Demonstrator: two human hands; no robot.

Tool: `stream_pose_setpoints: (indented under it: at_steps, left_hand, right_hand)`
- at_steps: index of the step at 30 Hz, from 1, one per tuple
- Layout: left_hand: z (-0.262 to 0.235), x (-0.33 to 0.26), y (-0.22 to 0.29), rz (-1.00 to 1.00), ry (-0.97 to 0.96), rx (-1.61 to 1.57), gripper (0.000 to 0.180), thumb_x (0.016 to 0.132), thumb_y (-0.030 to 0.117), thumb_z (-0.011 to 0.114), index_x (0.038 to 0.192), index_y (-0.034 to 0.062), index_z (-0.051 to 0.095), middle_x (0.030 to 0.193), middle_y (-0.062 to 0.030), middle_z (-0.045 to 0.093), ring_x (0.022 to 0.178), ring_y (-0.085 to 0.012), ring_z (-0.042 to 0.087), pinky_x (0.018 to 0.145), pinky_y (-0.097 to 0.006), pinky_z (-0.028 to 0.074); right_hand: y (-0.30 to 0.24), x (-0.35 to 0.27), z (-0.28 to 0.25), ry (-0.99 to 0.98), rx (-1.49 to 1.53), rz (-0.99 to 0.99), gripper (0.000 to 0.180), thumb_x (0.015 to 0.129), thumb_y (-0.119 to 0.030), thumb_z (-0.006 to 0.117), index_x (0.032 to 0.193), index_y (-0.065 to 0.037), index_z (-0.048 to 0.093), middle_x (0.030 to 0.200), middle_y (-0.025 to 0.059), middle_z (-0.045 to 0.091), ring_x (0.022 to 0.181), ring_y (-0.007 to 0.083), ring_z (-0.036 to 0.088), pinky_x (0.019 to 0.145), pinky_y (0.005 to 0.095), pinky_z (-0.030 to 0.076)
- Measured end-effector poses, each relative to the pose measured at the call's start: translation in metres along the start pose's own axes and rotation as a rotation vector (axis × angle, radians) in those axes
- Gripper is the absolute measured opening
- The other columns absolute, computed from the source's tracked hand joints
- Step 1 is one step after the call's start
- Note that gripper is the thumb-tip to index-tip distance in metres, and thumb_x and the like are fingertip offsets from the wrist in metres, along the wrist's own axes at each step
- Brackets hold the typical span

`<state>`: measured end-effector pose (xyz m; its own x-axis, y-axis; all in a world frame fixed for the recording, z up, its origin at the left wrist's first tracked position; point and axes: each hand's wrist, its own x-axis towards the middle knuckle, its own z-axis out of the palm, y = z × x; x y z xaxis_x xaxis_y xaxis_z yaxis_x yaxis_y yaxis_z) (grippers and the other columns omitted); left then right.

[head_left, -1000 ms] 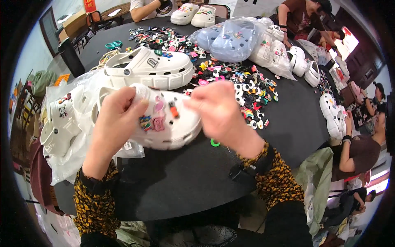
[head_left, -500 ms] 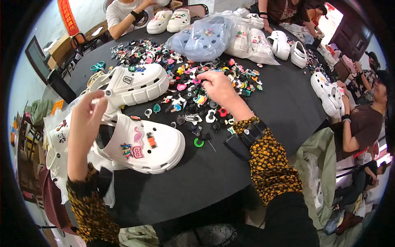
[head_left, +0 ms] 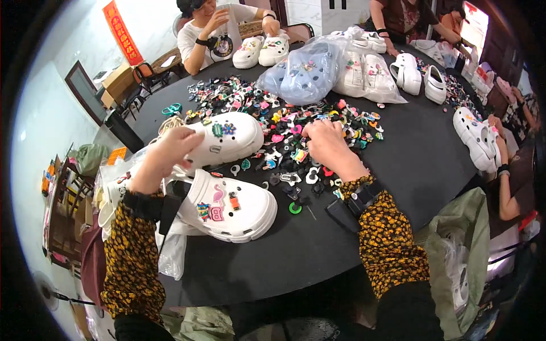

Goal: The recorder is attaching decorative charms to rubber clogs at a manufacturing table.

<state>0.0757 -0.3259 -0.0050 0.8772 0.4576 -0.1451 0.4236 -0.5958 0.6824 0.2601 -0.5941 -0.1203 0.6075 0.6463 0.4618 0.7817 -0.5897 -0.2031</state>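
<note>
Lying sole-down, white clog [head_left: 230, 206], pink flamingo charm, others perhaps cartoon faces

Her left hand [head_left: 170, 149] grips a white clog [head_left: 224, 138]; her right hand [head_left: 325, 145] digs into the colourful charms [head_left: 296, 128] on the dark tabletop [head_left: 409, 165].

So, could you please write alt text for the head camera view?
A person's left hand rests on a white clog while the right hand reaches into a pile of colourful shoe charms on a round black table; another decorated white clog lies nearer.
</note>
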Motion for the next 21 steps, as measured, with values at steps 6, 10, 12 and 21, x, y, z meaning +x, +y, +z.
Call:
stream_pose_setpoints:
  at_steps: [6, 10, 12, 21]
  left_hand:
    - [0.007, -0.035, -0.010, 0.212, -0.073, 0.092, 0.038, 0.092, 0.031, 0.053, 0.096, -0.0051, 0.063, 0.074, 0.0003, 0.055, 0.068, -0.0080, 0.051, 0.059, -0.024, 0.044]
    - [0.013, -0.052, -0.010, 0.200, -0.017, 0.103, 0.034, 0.096, 0.025, 0.048, 0.092, -0.0071, 0.060, 0.073, -0.0007, 0.055, 0.072, -0.0090, 0.048, 0.067, -0.026, 0.041]
    - [0.019, -0.058, -0.010, 0.213, 0.060, 0.065, 0.036, 0.097, 0.028, 0.048, 0.093, -0.0073, 0.058, 0.074, -0.0015, 0.056, 0.072, -0.0102, 0.048, 0.068, -0.027, 0.041]
    - [0.035, -0.060, -0.035, 0.336, 0.214, -0.197, 0.036, 0.098, 0.026, 0.047, 0.101, -0.0079, 0.059, 0.085, -0.0020, 0.061, 0.084, -0.0091, 0.052, 0.077, -0.024, 0.042]
  right_hand:
    - [-0.001, 0.002, 0.001, 0.102, 0.116, -0.015, 0.016, 0.072, -0.004, 0.054, 0.084, -0.010, 0.063, 0.086, 0.0075, 0.062, 0.095, 0.0268, 0.054, 0.085, 0.0409, 0.035]
    - [-0.003, 0.006, 0.000, 0.153, 0.286, 0.042, 0.015, 0.070, -0.003, 0.059, 0.084, -0.006, 0.062, 0.084, 0.0096, 0.061, 0.084, 0.0262, 0.058, 0.078, 0.0409, 0.039]
    - [0.008, 0.010, 0.008, 0.268, 0.363, 0.010, 0.015, 0.068, -0.001, 0.062, 0.083, -0.002, 0.060, 0.081, 0.0111, 0.059, 0.079, 0.0286, 0.059, 0.071, 0.0374, 0.047]
    - [-0.001, 0.016, 0.001, 0.074, 0.876, 0.164, 0.021, 0.077, 0.003, 0.060, 0.098, 0.003, 0.062, 0.091, 0.0055, 0.066, 0.086, 0.0117, 0.063, 0.079, 0.0257, 0.050]
